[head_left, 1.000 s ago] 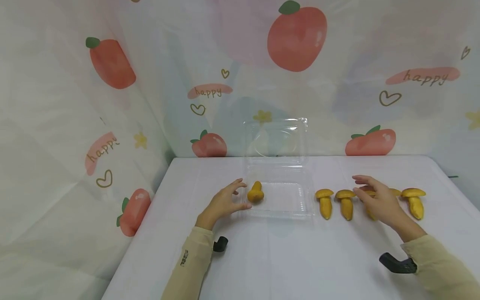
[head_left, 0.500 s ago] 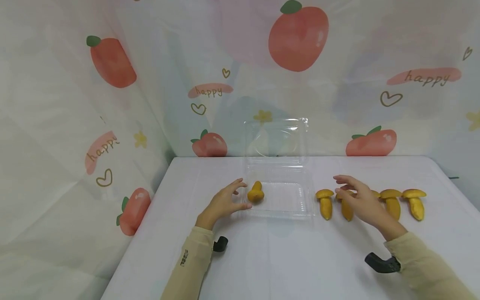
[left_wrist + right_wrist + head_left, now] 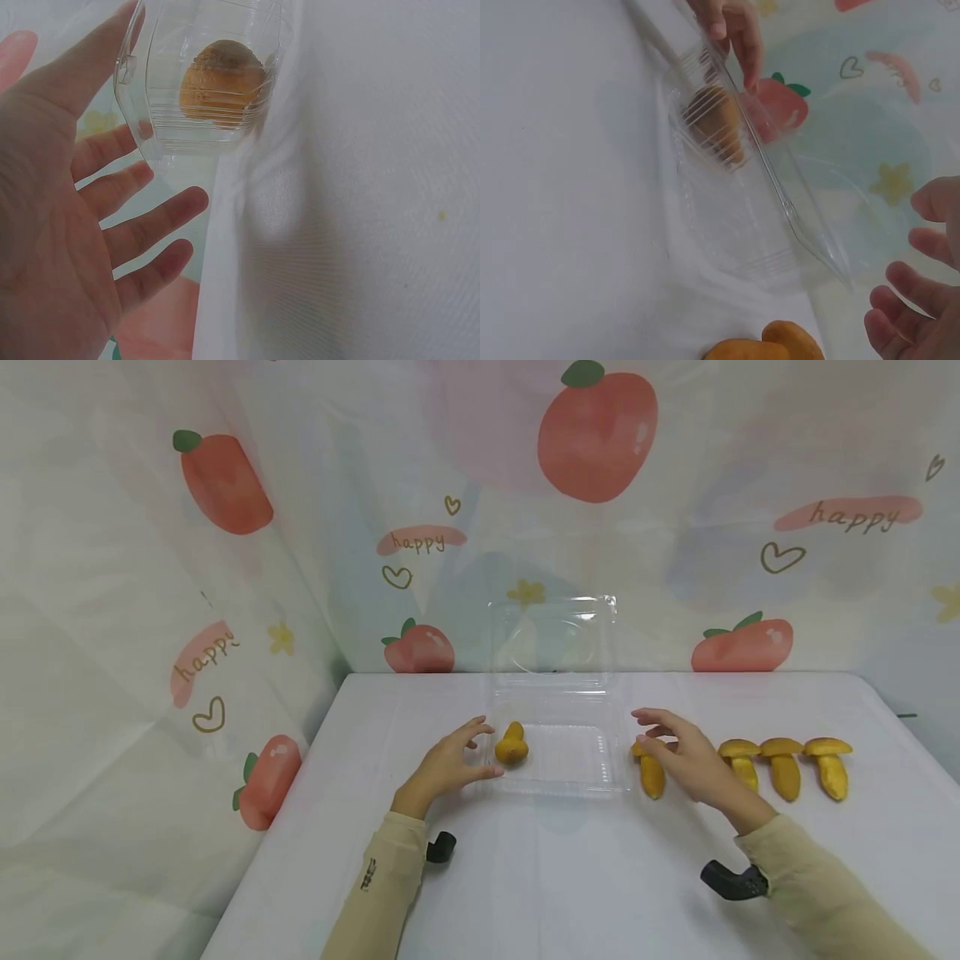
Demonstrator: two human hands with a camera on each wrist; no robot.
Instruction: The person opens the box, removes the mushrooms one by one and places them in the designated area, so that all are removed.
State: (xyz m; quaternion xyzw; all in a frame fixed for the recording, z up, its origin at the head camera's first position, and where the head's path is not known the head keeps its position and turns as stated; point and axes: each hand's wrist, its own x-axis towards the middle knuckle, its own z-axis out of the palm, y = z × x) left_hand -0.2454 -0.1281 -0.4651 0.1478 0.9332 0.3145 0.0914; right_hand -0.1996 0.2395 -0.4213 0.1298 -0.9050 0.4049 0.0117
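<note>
A clear plastic clamshell box [image 3: 562,789] stands with its lid [image 3: 553,639] raised at the back. Inside, at its left, lies one yellow mushroom [image 3: 512,748], cap toward me. My left hand [image 3: 442,770] is at the box's left edge, thumb and fingers spread and touching the rim [image 3: 124,82]. Over the row of yellow mushrooms hovers my right hand [image 3: 693,764], fingers apart, nothing held. It partly covers the cap of the leftmost mushroom [image 3: 652,777] and hides the one beside it. In the right wrist view its fingers [image 3: 904,281] are clear of the mushrooms [image 3: 739,350].
Further right in the row lie more mushrooms [image 3: 785,772], caps toward the back. A white cloth covers the table [image 3: 570,877]. Behind it hangs a printed fabric backdrop [image 3: 480,468]. Black curved pieces [image 3: 735,881] stick out by both wrists.
My right hand has moved left along the row, from above the middle mushrooms to the leftmost ones, uncovering those on the right. The left hand and box have stayed put.
</note>
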